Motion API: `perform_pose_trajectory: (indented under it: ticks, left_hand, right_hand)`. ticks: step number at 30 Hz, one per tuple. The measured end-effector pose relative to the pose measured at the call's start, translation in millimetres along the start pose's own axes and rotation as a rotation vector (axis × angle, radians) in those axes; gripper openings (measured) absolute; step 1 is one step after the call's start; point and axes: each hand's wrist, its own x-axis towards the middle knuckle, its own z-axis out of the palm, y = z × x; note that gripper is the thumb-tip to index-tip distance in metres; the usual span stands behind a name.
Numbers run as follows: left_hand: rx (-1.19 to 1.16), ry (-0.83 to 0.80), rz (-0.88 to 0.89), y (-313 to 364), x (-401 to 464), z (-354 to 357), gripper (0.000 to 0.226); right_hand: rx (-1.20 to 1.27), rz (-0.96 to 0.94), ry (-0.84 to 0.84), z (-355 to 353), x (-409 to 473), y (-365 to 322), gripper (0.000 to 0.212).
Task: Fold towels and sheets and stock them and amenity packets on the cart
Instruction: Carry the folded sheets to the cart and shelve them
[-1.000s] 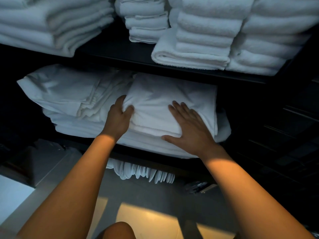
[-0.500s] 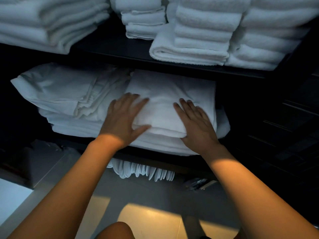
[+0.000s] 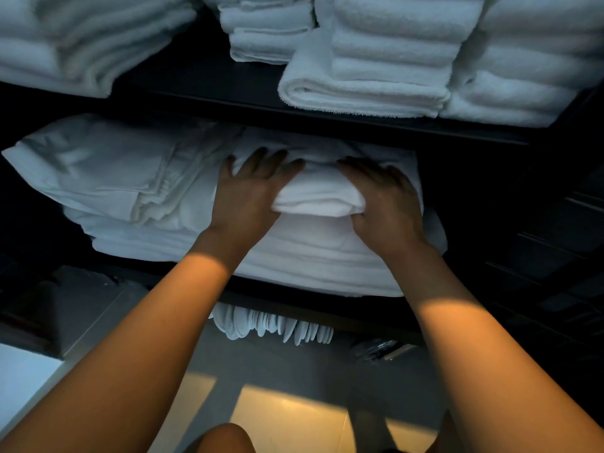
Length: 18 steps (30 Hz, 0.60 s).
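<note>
The folded sheet [image 3: 322,197] lies on top of the sheet stack [image 3: 294,256] on the cart's middle shelf [image 3: 287,291], its rounded fold edge facing me. My left hand [image 3: 250,188] lies on its 9 o'clock end, fingers spread and straight, palm down on the cloth, thumb reaching toward 3 o'clock along the top. My right hand [image 3: 384,204] is on its 3 o'clock end, fingers laid over the top and the thumb tucked under the fold edge, so it pinches that end. How hard either hand presses I cannot tell.

At 9 o'clock of the sheet, touching it, lies a looser pile of linen [image 3: 108,171] on the same stack. At 12 o'clock, on the upper shelf [image 3: 209,80], stand towels [image 3: 389,60] in neat stacks, more to 10 o'clock and 2 o'clock. At 6 o'clock, below the middle shelf, a row of white slippers [image 3: 274,325] shows on edge. Nearer me is the lit floor [image 3: 287,420] and my knee [image 3: 225,438].
</note>
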Motion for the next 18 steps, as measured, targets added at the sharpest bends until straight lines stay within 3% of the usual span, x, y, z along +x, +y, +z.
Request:
perform_pose_trajectory:
  ticks: [4,9,18]
  left_hand:
    - [-0.052,-0.074,-0.029,0,-1,6,0.077]
    - [-0.132,-0.160,-0.020,-6,-4,-1,0.089]
    - [-0.212,-0.244,-0.022,-7,-12,-13,0.099]
  right_hand:
    - [0.034,0.041,-0.161,12,-5,2,0.079]
    - [0.042,0.087,-0.351,11,-8,7,0.102]
    - [0.033,0.119,-0.376,2,-14,-8,0.105]
